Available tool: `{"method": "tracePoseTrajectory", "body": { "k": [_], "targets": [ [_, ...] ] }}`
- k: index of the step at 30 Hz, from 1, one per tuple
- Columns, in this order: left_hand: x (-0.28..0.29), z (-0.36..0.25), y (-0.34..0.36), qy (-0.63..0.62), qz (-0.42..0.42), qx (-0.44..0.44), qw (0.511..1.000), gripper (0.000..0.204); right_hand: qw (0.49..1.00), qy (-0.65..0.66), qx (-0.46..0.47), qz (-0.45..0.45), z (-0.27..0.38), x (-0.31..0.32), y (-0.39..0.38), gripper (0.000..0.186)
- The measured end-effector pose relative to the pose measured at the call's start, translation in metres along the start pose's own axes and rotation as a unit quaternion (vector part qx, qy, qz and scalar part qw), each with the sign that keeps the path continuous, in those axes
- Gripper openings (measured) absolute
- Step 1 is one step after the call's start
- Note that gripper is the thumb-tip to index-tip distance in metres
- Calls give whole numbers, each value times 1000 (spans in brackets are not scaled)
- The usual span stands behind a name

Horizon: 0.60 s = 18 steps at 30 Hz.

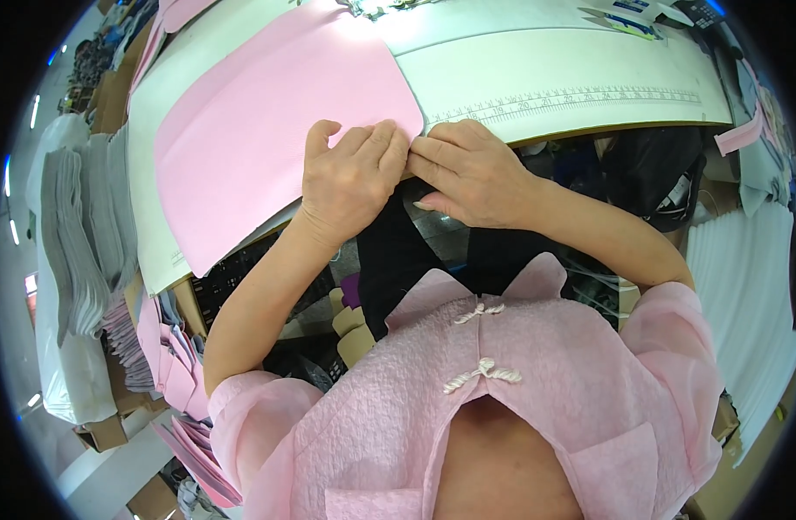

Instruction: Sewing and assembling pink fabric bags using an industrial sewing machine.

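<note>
A large pink fabric sheet (268,113) with rounded corners lies across the left part of the white table, its near edge at the table's front. On its near right corner, my left hand (350,178) presses down with bent, closed fingers pinching the fabric. Close beside it, my right hand (476,173) grips the same corner at the edge. The right fingertips meet the left ones there, and the right thumb sits lower, below the table edge. What lies under the fingertips is hidden.
A printed ruler scale (571,102) runs along the white table (537,65). Small snips (623,23) lie at the far right. Bright metal parts (385,7) show at the far edge. Grey fabric stacks (77,225) stand left; white sheets (744,303) are stacked right.
</note>
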<state>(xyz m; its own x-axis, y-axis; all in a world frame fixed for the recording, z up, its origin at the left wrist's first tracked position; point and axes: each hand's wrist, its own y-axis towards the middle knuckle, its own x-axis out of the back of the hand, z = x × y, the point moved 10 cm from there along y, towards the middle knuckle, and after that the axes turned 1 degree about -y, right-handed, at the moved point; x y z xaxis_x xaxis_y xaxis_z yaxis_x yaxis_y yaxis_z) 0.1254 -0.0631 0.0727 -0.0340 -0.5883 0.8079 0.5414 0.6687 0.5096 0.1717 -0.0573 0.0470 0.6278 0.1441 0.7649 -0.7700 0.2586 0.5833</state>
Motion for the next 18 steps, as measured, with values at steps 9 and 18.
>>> {"method": "tracePoseTrajectory", "body": {
  "k": [9,18],
  "targets": [
    [-17,0,-4,-66,124,-9,990,30,994,-45,28,99,-30,19,5,48],
    [-11,8,-1,-104,105,-1,989,26,989,-63,32,133,-32,14,5,53]
  ]
}}
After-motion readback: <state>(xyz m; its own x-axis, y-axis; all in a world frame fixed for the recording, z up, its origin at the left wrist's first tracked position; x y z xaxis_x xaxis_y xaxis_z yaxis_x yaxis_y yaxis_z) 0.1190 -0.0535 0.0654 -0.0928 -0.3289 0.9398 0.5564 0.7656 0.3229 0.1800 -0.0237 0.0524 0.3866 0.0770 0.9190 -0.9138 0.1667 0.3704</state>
